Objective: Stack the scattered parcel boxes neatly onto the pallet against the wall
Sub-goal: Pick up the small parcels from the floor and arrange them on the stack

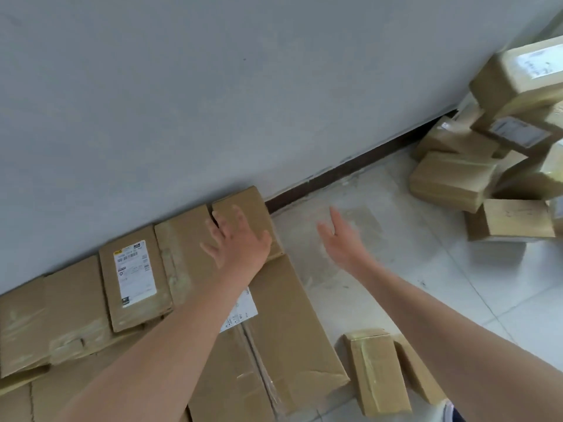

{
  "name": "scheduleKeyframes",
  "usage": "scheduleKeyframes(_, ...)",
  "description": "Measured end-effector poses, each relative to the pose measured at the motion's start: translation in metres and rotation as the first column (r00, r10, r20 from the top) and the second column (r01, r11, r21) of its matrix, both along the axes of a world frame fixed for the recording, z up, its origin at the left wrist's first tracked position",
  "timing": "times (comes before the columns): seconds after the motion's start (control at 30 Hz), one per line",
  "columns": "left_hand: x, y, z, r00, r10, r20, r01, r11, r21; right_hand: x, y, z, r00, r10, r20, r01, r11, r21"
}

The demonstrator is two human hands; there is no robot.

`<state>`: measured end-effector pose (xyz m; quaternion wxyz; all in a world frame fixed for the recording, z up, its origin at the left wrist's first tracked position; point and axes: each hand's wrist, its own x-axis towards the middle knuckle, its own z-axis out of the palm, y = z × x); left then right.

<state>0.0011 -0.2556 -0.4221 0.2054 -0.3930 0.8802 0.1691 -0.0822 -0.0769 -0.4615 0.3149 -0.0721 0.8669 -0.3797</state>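
Left hand (240,239) and right hand (338,236) bare, forearms bare; dark-blue and white garment edge (454,414)

The white barcode label (134,274) on the parcel box (135,317) at eight o'clock is too blurred to read, like the pile's labels (539,63) at two o'clock.

The left forearm (182,324) covers much of the white label (243,309) on the large carton (292,330), and the carton's near end is cut off by the bottom edge. Left of the carton, the print on the shipping label (134,275) is too small to read. The row of flat boxes (70,300) there runs out past the left edge. Just right of the carton, the right hand (338,239) is motion-blurred. Far right of it, the heap of parcel boxes (457,178) is smeared and cropped by the right edge, and its labels are unreadable.
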Motion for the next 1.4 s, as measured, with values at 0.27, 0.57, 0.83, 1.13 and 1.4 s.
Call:
scheduleKeyframes(0.27, -0.139, 0.269, 0.102, 0.966, -0.255, -0.037, 0.256, 0.941, 0.220, -0.075, 0.290, 0.086, 0.983, -0.175, -0.051, 0.182, 0.950, 0.255)
scheduleKeyframes(0.57, -0.251, 0.443, 0.192, 0.918, -0.396, 0.021, 0.383, 0.899, 0.212, -0.166, 0.515, 0.209, 0.918, -0.397, 0.011, 0.379, 0.885, 0.271)
scheduleKeyframes(0.83, -0.336, 0.507, 0.174, 0.875, -0.485, 0.004, 0.470, 0.850, 0.236, -0.242, 0.564, 0.208, 0.938, -0.346, 0.012, 0.328, 0.902, 0.281)
scheduleKeyframes(1.13, -0.499, 0.515, 0.081, 0.816, -0.574, 0.065, 0.565, 0.816, 0.120, -0.417, 0.569, 0.134, 0.992, -0.044, -0.118, 0.084, 0.927, 0.366)
scheduleKeyframes(1.4, -0.613, 0.483, 0.025, 0.713, -0.691, 0.116, 0.701, 0.706, -0.101, -0.516, 0.538, 0.053, 0.989, 0.145, -0.012, -0.124, 0.884, 0.451)
